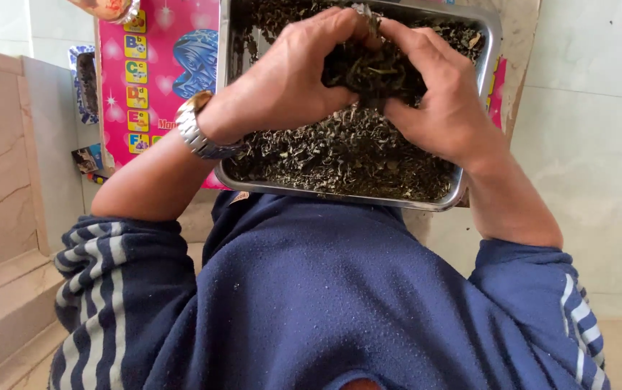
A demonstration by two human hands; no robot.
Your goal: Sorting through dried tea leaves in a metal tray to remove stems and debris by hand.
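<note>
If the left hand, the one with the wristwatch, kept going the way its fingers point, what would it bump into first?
The left hand points across the metal tray toward the right hand. It would first press deeper into the clump of dried leaves gripped between them, then likely meet the right hand's fingers.

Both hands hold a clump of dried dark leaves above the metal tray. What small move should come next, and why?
Probably rub the clump of dried leaves apart between the fingers, keeping it over the metal tray. The left hand and right hand pinch it from both sides, and it looks denser than the loose leaves below, so crumbs would fall back into the tray.
</note>
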